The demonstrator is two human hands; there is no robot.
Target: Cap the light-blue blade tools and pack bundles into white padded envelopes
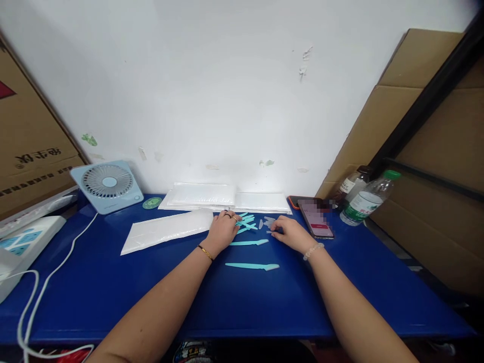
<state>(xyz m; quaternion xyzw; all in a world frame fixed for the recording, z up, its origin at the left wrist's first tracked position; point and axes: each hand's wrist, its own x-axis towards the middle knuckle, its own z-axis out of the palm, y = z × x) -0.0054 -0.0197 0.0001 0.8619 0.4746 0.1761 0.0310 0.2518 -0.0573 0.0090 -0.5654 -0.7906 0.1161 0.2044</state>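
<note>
My left hand [224, 233] is at the left side of a pile of teal eyebrow razors [247, 220], fingers curled and pressed together on a razor at its edge. Its fingertips are partly hidden among the handles. My right hand [291, 233] pinches a small clear blade cap [268, 232] between thumb and forefinger. More clear caps [269, 222] lie loose just beyond those fingers. Below the pile, one eyebrow razor [251, 243] lies crosswise, its handle end close to my left hand. Nearer to me another eyebrow razor [252, 265] lies parallel, blade end to the right.
White padded envelopes [202, 194] are stacked against the wall, with another envelope [166, 231] at the left. A blue fan [109, 184] and a white power strip [22, 247] stand left. On the right are a phone [316, 219], a green-capped bottle [368, 201] and a dark-capped bottle [353, 184].
</note>
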